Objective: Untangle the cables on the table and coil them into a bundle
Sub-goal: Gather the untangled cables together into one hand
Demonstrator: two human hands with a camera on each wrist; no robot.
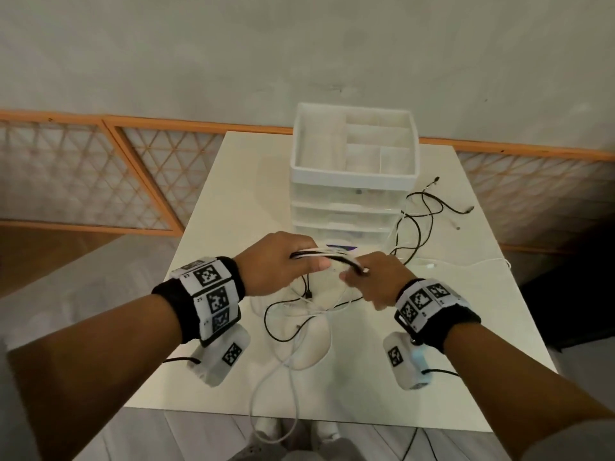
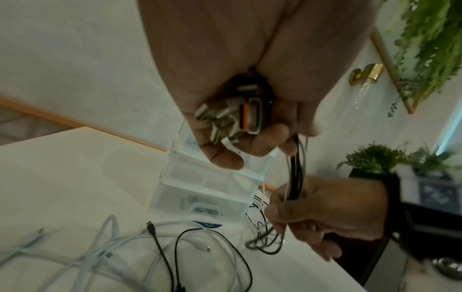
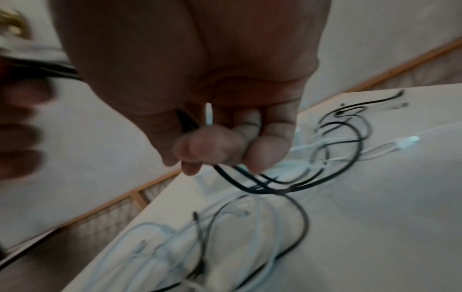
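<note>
Black and white cables [image 1: 327, 256] bunched between both hands above the table [image 1: 449, 327] middle. Left hand [image 1: 278, 262] fingers curled round the plug ends [image 2: 232, 118]; right hand [image 1: 374, 281] grips the strands. Loose loops trail toward near edge; more lie right of drawer unit [image 1: 352, 181].

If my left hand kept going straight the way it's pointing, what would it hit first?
Most likely the right hand. The left hand points across toward it, both gripping the same bunch of cables, with only a short gap between them. Depth is hard to judge.
</note>
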